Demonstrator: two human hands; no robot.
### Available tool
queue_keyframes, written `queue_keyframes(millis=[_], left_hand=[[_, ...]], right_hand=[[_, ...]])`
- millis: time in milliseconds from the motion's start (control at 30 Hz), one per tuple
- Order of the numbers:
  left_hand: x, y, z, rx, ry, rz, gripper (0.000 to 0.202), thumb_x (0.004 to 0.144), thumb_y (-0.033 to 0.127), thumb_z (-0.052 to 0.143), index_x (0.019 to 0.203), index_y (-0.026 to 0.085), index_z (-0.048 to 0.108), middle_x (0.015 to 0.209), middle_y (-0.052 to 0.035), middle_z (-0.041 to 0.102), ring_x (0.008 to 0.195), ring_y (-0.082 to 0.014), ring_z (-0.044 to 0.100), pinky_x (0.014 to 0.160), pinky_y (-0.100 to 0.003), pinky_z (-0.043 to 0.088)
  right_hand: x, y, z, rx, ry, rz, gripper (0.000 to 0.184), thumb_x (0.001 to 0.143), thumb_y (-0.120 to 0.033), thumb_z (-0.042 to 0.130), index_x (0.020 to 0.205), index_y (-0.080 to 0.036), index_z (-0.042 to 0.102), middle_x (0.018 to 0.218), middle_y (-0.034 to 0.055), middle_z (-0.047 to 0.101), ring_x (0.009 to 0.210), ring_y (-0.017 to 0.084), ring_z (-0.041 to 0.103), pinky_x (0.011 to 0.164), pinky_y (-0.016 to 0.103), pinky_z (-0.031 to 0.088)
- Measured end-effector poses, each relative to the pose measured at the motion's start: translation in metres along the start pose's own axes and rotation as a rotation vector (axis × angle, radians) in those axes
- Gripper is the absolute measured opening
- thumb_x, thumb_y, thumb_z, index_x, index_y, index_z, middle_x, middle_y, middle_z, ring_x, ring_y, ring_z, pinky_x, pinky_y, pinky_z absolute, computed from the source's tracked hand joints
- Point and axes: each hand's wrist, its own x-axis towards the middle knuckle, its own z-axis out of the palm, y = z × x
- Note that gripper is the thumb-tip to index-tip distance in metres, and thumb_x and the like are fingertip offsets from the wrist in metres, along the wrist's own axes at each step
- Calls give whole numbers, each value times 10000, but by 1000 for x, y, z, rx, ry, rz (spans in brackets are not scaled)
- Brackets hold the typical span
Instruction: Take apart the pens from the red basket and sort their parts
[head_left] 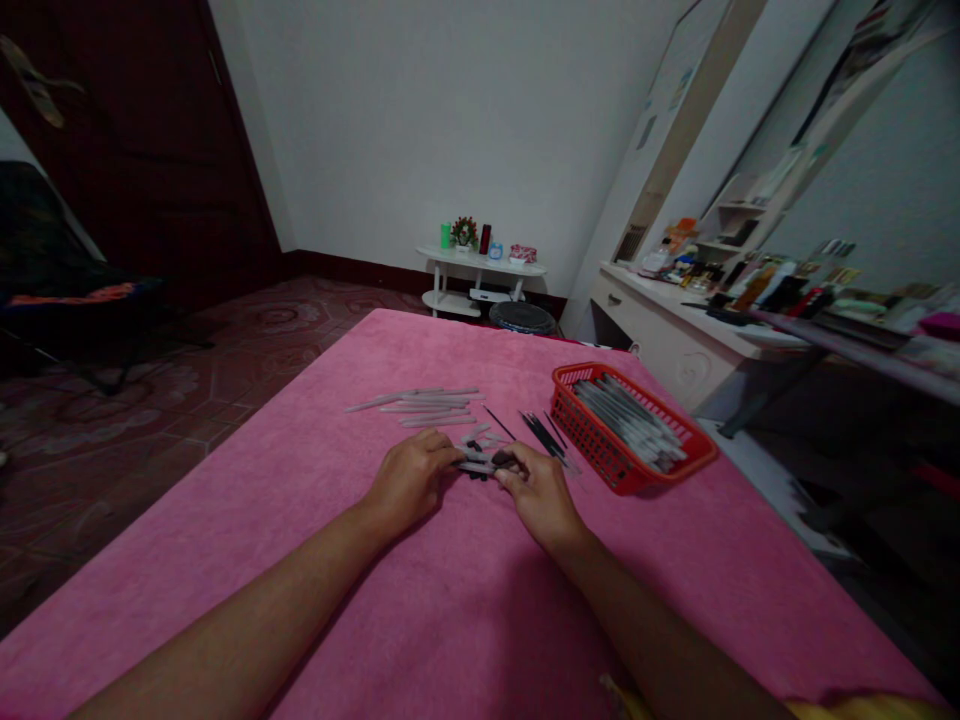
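My left hand (411, 478) and my right hand (538, 492) rest close together on a pink cloth (420, 620). Their fingers are pinched on the two ends of a grey pen (480, 465) that lies between them. Small black pen parts (477, 474) lie just under the pen. Beyond my left hand lies a row of several grey pen barrels (427, 403). Several thin black refills (541, 432) lie beyond my right hand. A red plastic basket (592, 438) to the right holds several grey pens.
The pink cloth covers a large flat surface that ends at the right. Farther right stands a white dressing table (675, 335) crowded with bottles. A small white side table (480, 272) stands at the far wall. At the left are a dark door and a dark chair (67, 290).
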Motion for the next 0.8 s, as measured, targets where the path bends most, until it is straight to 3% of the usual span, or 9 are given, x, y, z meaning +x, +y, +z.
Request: queue_keyframes(millis=[300, 500, 667, 800], left_hand=[[3, -1, -1, -116, -30, -125, 232, 852, 139, 531, 961, 218, 720, 798, -45, 640, 795, -175, 574, 714, -274, 445], [1, -1, -2, -106, -32, -130, 234, 854, 153, 540, 993, 219, 717, 822, -49, 646, 812, -178, 576, 712, -270, 440], [1, 0, -2, -98, -48, -132, 236, 840, 136, 550, 980, 222, 720, 826, -46, 652, 813, -177, 578, 704, -265, 436], [1, 0, -2, -105, -48, -127, 235, 847, 146, 546, 979, 227, 723, 816, -47, 654, 809, -178, 582, 707, -270, 440]], right_hand=[[0, 6, 2, -2, 64, -47, 160, 757, -161, 581, 880, -192, 678, 853, 41, 700, 743, 165, 632, 686, 262, 483], [-1, 1, 0, -11, 80, 19, 105, 799, -250, 590, 792, -181, 669, 695, 12, 667, 603, 143, 608, 585, 239, 463], [-2, 0, 0, 62, 29, 44, 119, 801, -189, 544, 747, -175, 650, 637, -8, 633, 561, 131, 600, 567, 229, 458], [-2, -1, -1, 2, 63, -60, 110, 780, -152, 557, 728, -187, 648, 706, 11, 649, 684, 153, 610, 656, 252, 464]])
